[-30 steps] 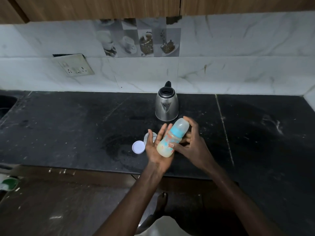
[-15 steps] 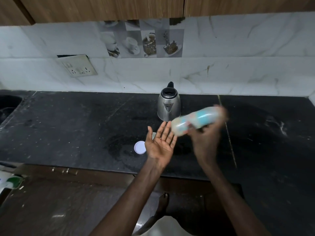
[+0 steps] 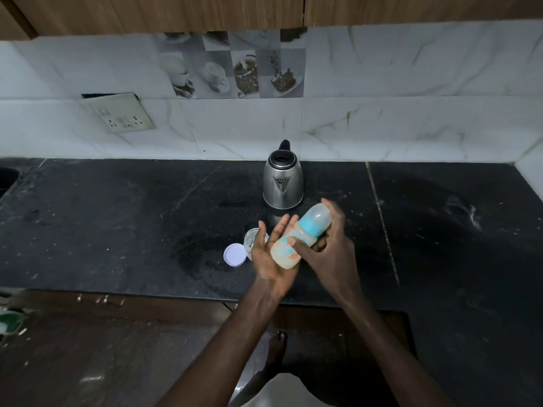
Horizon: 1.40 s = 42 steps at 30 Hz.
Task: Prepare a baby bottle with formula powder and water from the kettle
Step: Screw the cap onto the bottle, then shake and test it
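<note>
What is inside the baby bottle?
Milky liquid shows in the lower body of the baby bottle. The right hand and blue collar cover the middle, hiding the level.

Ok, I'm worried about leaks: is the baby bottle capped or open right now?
Capped: a clear cap sits above the blue collar; the baby bottle lies tilted across the left hand.

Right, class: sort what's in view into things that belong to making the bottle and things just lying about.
Belongs:
baby bottle, gripped by the right hand, base on the open left hand
kettle
small clear jar
white lid

Lying about:
wall socket
green object, lower left
picture tiles
</note>
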{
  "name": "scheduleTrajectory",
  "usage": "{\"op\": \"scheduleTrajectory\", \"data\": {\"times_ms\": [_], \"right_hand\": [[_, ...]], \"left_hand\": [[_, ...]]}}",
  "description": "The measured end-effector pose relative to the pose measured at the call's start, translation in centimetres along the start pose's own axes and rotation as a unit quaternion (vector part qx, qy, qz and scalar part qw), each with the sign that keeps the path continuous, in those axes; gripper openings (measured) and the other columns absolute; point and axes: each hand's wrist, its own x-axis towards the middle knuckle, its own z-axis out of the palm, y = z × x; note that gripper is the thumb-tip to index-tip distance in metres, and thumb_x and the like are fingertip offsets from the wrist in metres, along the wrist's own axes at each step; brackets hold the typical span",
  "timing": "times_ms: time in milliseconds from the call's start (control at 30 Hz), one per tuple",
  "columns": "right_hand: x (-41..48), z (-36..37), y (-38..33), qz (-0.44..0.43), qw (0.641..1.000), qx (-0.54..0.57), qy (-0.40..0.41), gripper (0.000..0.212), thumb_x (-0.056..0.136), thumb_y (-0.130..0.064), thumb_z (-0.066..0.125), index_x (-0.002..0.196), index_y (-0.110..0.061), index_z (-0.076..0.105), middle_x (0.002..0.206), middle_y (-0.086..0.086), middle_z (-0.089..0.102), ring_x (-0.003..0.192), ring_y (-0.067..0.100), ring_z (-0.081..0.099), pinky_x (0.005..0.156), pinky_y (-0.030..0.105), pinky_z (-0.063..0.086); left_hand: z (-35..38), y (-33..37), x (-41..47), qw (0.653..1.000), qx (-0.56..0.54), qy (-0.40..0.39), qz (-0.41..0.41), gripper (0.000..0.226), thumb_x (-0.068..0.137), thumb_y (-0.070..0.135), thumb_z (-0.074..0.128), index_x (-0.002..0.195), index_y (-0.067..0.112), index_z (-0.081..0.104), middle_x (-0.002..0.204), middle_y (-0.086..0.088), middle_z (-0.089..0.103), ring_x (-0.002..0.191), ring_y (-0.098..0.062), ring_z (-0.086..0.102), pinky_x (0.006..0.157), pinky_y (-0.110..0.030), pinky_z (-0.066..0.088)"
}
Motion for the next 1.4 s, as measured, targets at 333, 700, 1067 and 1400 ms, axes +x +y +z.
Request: {"op": "scheduleTrajectory", "data": {"times_ms": [333,700,1067,1400], "right_hand": [[-0.5,-0.4,0.4,0.035,0.992,0.004,-0.121,0.104,0.077,-0.041,0.09,0.152,-0.053,0.019,0.128,-0.016,0.065,0.1,0.007,0.074,0.083,0.04,0.065],[1.3,-0.2,-4.7,0.034,0.973,0.121,0.193,0.103,0.08,-0.027,0.089,0.158,-0.035,0.022,0.114,-0.019,0.07,0.096,0.004,0.073,0.085,0.045,0.064],[-0.5,0.1,-4.6,0.073,0.973,0.099,0.196,0.101,0.077,-0.043,0.086,0.156,-0.04,0.023,0.12,-0.006,0.07,0.096,0.014,0.075,0.079,0.05,0.064],[-2.1,0.8,-5.4,0.04,0.971,0.088,0.22,0.102,0.079,-0.026,0.088,0.157,-0.039,0.023,0.124,-0.013,0.065,0.101,0.004,0.071,0.089,0.041,0.062]], "left_hand": [[-1.5,-0.6,-1.4,1.0,0.015,-0.016,-0.01,0.067,0.103,0.054,0.051,0.15,0.007,0.055,0.152,-0.021,0.056,0.134,-0.041,0.058,0.101,-0.049,0.056],[-3.1,0.6,-1.9,0.999,0.027,0.036,-0.004,0.072,0.091,0.055,0.059,0.148,0.009,0.058,0.141,-0.011,0.068,0.137,-0.031,0.06,0.125,-0.049,0.034],[-2.3,1.2,-2.4,0.998,0.012,0.055,0.027,0.056,0.101,0.056,0.05,0.128,0.011,0.069,0.133,-0.009,0.074,0.123,-0.027,0.068,0.112,-0.044,0.047],[-2.9,0.9,-2.8,0.999,0.007,0.04,0.022,0.066,0.099,0.057,0.054,0.143,0.009,0.062,0.146,-0.012,0.065,0.139,-0.031,0.059,0.124,-0.047,0.036]]}}
